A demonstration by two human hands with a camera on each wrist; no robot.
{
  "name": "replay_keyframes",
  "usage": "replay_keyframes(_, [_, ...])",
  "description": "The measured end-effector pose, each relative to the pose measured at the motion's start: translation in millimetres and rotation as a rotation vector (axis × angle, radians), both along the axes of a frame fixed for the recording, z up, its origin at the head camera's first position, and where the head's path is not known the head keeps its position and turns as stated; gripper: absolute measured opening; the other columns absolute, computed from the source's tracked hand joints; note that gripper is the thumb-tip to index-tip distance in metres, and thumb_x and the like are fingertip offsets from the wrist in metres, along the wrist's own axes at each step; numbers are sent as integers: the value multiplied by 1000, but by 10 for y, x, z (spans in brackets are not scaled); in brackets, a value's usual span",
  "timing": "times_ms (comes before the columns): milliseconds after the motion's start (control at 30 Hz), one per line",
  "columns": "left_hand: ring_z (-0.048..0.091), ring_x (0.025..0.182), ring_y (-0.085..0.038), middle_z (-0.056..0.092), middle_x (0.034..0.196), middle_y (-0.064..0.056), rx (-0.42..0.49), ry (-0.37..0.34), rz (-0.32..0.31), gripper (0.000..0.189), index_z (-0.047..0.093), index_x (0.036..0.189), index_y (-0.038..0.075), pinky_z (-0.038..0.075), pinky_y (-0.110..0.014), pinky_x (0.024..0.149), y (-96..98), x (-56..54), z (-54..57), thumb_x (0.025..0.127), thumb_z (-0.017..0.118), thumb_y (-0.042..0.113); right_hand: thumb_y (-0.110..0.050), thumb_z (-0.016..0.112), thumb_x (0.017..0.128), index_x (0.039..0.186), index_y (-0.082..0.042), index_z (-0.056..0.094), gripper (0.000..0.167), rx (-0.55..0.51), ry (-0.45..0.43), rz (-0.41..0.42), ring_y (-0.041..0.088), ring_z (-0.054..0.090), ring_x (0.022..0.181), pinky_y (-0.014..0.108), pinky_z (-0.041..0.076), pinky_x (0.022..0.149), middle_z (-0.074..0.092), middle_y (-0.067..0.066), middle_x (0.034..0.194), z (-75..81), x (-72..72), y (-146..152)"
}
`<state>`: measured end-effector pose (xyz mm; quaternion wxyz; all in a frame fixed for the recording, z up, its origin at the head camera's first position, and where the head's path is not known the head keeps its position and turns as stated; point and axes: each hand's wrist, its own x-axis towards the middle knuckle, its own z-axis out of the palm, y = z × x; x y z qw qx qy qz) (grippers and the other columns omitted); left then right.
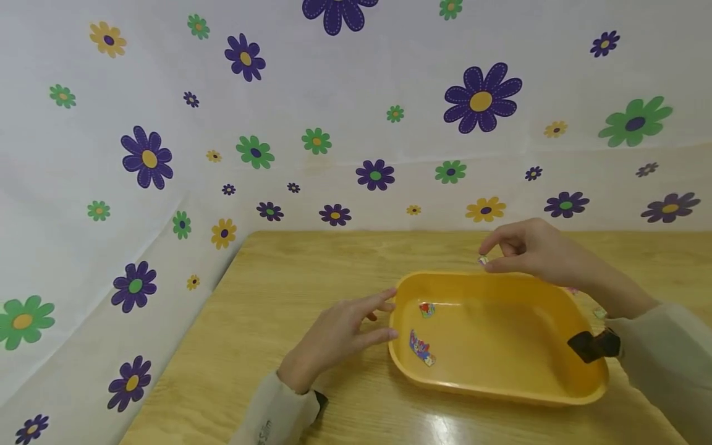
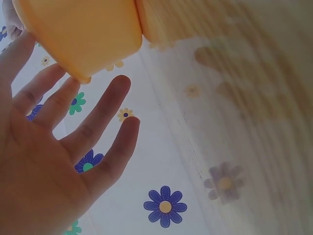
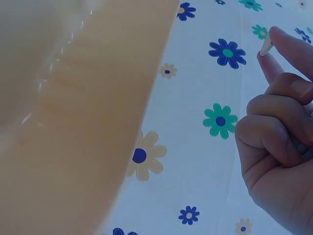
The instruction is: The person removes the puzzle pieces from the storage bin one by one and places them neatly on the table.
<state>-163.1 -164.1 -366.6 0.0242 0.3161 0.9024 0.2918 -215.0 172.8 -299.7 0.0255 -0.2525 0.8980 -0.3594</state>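
A yellow plastic basin stands on the wooden table. My left hand is at its left end, the fingers mostly straight and some fingertips touching the rim; the left wrist view shows this hand spread beside the basin wall. Over the far rim, my right hand pinches a small colourful jigsaw puzzle piece between thumb and index finger. Seen edge-on in the right wrist view, the piece looks thin and pale. On the basin floor lie a small colourful piece and a longer strip of joined pieces.
Beyond the basin's right end, a pale green piece lies on the table, partly hidden by the right forearm. A bit of pink shows near it. A white flower-printed cloth hangs behind and to the left.
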Motion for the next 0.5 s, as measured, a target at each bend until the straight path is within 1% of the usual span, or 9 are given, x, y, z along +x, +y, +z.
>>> replay_keyframes(167, [69,101,-19,68,130,3,-9,10,13,61,49,151,13,55,-31,81,-11,5,-28,98,68,37,-5,80,87,106,1,73,21,-3,46,-32,13,37,53,27,34,52,41,-1,61,4,-8,105])
replay_keyframes(333, [69,100,-19,69,129,3,0,13,6,59,52,149,12,55,-29,81,1,-4,-21,98,68,36,-6,80,88,106,0,74,20,-3,50,-85,12,35,53,29,32,50,40,-1,61,28,-7,220])
replay_keyframes(500, [68,100,-18,69,128,4,-1,8,6,59,52,149,13,55,-29,80,4,-6,-23,98,68,38,-5,79,88,106,0,73,19,-5,64,-115,13,35,52,30,32,50,40,0,60,34,-6,326])
